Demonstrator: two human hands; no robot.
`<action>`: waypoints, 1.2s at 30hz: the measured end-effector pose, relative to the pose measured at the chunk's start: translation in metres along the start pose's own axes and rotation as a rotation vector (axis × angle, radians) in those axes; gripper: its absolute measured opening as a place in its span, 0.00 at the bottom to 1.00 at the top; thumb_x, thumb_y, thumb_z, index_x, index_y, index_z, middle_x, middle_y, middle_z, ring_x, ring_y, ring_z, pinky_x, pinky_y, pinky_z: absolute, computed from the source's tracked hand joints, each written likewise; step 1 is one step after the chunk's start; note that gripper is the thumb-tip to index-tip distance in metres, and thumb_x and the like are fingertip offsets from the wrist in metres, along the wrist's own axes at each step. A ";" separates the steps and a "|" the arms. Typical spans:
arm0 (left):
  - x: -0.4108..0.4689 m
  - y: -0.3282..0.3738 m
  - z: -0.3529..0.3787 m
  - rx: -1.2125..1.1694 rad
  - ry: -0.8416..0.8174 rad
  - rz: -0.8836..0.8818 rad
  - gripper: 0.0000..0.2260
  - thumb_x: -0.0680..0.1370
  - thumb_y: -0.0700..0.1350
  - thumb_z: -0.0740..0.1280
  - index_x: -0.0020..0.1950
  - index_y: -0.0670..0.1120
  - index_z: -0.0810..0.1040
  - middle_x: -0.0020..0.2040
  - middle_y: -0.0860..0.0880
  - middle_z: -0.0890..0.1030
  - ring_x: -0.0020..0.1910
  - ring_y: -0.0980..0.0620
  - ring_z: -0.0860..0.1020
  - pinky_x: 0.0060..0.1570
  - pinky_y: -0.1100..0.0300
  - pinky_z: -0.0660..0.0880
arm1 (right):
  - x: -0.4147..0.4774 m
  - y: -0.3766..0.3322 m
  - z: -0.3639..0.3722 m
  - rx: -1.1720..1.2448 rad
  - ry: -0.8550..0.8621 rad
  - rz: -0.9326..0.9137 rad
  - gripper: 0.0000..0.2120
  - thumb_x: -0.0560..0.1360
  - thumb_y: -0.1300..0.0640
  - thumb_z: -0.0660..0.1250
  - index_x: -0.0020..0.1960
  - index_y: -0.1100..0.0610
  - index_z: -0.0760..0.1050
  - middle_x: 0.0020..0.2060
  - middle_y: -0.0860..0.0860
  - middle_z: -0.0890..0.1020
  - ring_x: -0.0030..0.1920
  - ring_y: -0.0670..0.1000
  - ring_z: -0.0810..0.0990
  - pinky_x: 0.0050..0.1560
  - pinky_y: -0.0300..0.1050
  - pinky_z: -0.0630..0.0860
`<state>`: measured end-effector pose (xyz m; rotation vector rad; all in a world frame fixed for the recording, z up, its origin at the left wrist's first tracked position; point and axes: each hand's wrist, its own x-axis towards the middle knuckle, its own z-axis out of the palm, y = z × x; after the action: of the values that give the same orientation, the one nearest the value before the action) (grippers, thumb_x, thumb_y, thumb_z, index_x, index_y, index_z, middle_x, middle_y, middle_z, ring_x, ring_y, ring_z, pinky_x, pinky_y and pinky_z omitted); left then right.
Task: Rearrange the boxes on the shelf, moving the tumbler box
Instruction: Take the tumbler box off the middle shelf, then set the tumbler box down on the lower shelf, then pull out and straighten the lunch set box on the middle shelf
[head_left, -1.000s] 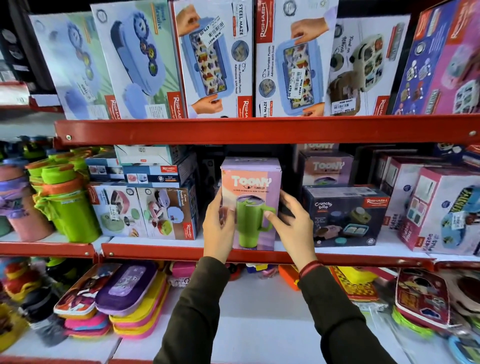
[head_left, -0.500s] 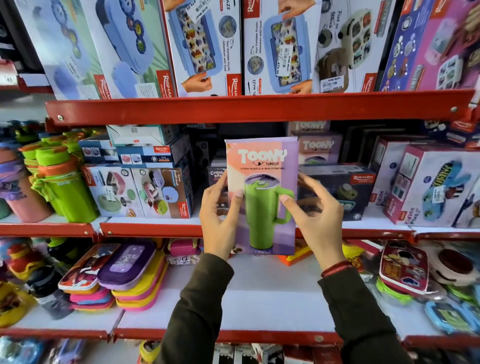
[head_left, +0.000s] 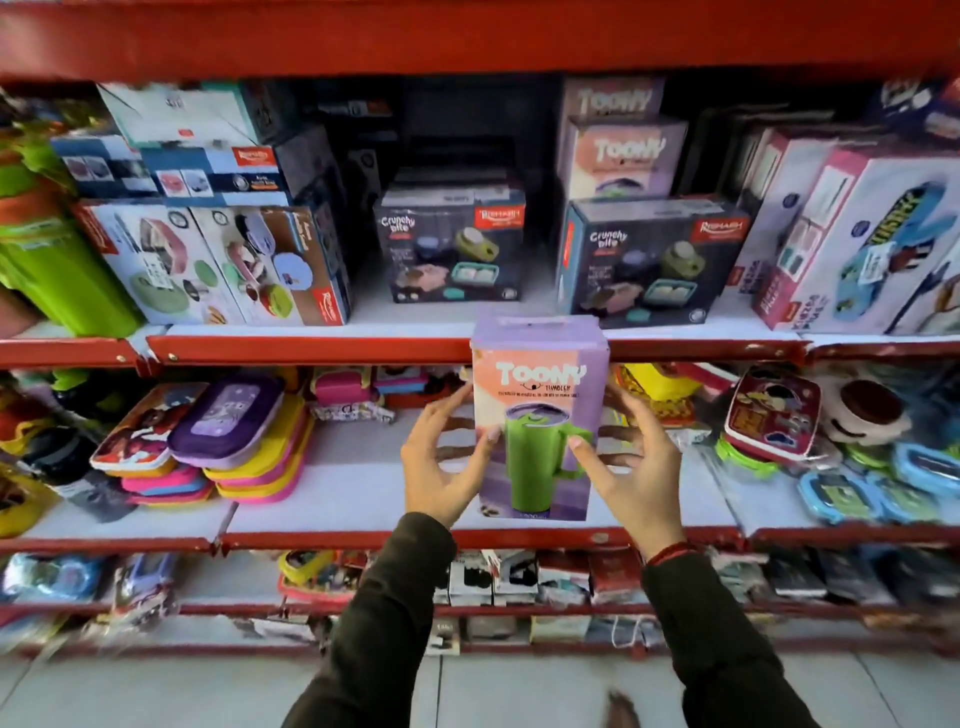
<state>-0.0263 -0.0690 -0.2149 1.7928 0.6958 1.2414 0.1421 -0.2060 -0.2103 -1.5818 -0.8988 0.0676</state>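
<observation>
The tumbler box is lilac and peach, printed "Toony Tumbler" with a green mug. I hold it upright in front of the shelves, below the red edge of the middle shelf. My left hand grips its left side and my right hand its right side, thumbs on the front face. A gap on the middle shelf shows a dark "Crunchy Bite" box set back. Two more Toony boxes are stacked behind another Crunchy Bite box.
White lunch-set boxes stand left of the gap, green bottles at far left, large white boxes at right. The lower shelf holds stacked pencil cases and lunch containers. Tiled floor lies below.
I have drawn the tumbler box off the middle shelf and lowered it toward me, level with the lower shelf. My view has tilted down; the top shelf is out of sight.
</observation>
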 end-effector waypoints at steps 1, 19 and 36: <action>-0.006 -0.006 0.003 -0.011 -0.031 -0.059 0.21 0.75 0.48 0.75 0.65 0.63 0.75 0.61 0.55 0.81 0.58 0.59 0.81 0.46 0.64 0.81 | -0.005 0.010 0.001 0.010 -0.037 0.033 0.31 0.70 0.50 0.78 0.66 0.30 0.69 0.65 0.39 0.80 0.62 0.50 0.83 0.56 0.56 0.84; -0.018 -0.088 0.056 -0.021 -0.117 -0.550 0.19 0.77 0.29 0.66 0.59 0.49 0.68 0.60 0.50 0.76 0.64 0.47 0.77 0.46 0.74 0.78 | -0.004 0.119 0.051 0.081 -0.287 0.436 0.30 0.76 0.75 0.66 0.65 0.47 0.63 0.67 0.49 0.71 0.71 0.57 0.75 0.62 0.37 0.80; 0.054 0.007 0.070 0.408 0.101 0.226 0.22 0.75 0.40 0.66 0.69 0.51 0.71 0.70 0.49 0.73 0.71 0.51 0.68 0.67 0.56 0.60 | 0.082 0.021 -0.001 0.096 0.303 -0.042 0.20 0.76 0.67 0.67 0.65 0.51 0.72 0.63 0.50 0.75 0.65 0.50 0.76 0.68 0.51 0.75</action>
<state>0.0585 -0.0514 -0.1953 2.2014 0.8704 1.4228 0.2099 -0.1588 -0.1925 -1.4363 -0.6803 -0.1535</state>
